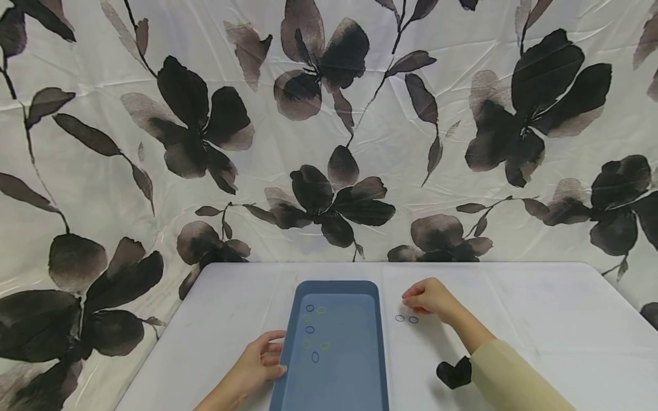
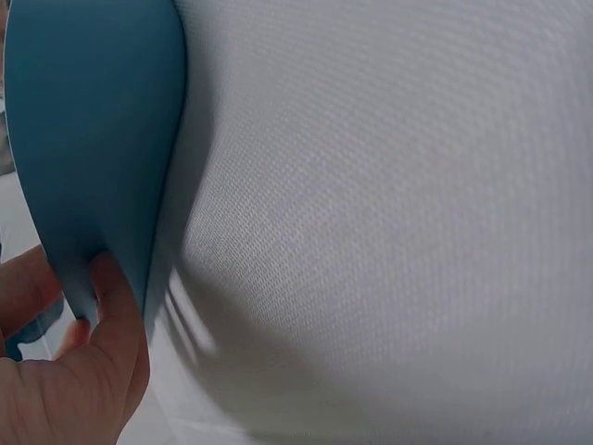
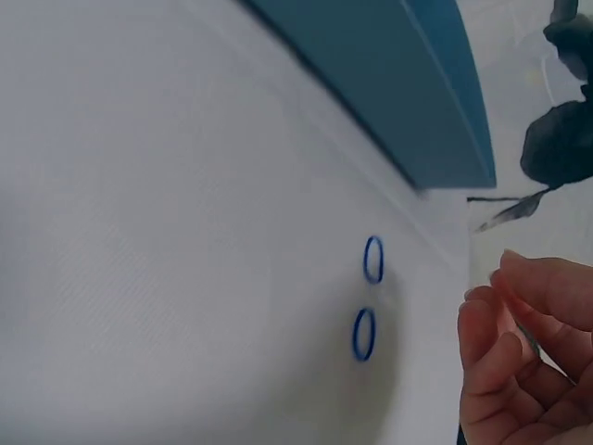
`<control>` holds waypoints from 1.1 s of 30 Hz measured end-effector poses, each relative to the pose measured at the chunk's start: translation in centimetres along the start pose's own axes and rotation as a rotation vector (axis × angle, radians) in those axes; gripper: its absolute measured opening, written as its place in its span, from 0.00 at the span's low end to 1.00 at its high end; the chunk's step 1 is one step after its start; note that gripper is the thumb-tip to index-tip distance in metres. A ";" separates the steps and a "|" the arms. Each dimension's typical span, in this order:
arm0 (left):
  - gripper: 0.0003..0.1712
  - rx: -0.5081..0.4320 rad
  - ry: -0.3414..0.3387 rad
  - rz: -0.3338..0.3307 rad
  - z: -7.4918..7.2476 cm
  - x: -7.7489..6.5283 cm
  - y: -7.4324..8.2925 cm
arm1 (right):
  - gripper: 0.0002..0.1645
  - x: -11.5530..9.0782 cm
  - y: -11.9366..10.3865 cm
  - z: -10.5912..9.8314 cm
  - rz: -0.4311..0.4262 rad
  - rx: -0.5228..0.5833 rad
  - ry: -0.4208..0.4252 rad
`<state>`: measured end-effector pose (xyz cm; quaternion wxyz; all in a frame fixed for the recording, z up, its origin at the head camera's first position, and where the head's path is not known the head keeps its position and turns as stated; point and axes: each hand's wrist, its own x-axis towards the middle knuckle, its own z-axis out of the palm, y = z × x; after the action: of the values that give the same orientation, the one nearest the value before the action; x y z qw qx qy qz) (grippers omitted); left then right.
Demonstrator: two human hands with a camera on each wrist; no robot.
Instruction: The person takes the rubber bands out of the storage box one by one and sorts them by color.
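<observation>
A long blue tray [image 1: 339,379] lies on the white table. My left hand [image 1: 257,365] grips its left side, the thumb [image 2: 116,287] pressed on the outer wall and the fingers at the rim. Inside the tray's left half lie several thin rings, some blue [image 1: 315,357] and some yellow [image 1: 325,346]. Right of the tray, my right hand [image 1: 430,298] hovers with curled fingers, thumb and index fingertips close together. I cannot tell whether a small ring is between them. Two blue rings [image 3: 364,334] lie on the table just below that hand.
The white table [image 1: 565,319] reaches back to a hanging cloth [image 1: 360,142] printed with dark flowers. A black patch [image 1: 453,373] shows beside the right sleeve [image 1: 514,374]. The tray's raised wall [image 3: 398,93] stands near the two loose rings.
</observation>
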<state>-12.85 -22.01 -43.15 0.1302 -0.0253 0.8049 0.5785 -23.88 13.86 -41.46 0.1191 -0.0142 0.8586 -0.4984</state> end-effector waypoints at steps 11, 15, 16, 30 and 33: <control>0.39 -0.016 -0.010 0.006 0.3 0.1 -0.2 | 0.06 0.4 -2.4 2.0 -0.028 0.073 -0.067; 0.39 -0.021 -0.006 -0.016 0.4 0.2 -0.2 | 0.07 0.4 -3.0 3.1 -0.049 0.080 -0.090; 0.39 -0.021 -0.005 -0.016 0.4 0.2 -0.2 | 0.07 0.4 -3.1 3.4 -0.058 0.080 -0.096; 0.40 -0.042 -0.008 0.001 0.1 0.0 -0.2 | 0.07 0.0 -5.2 7.5 -0.225 0.057 -0.196; 0.40 -0.036 0.000 -0.010 0.2 0.1 -0.2 | 0.06 -0.1 -5.1 8.6 -0.240 0.042 -0.207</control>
<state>-12.85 -21.92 -43.41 0.1326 -0.0315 0.7941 0.5923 -22.33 3.95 -41.13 0.1469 -0.1654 0.8233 -0.5227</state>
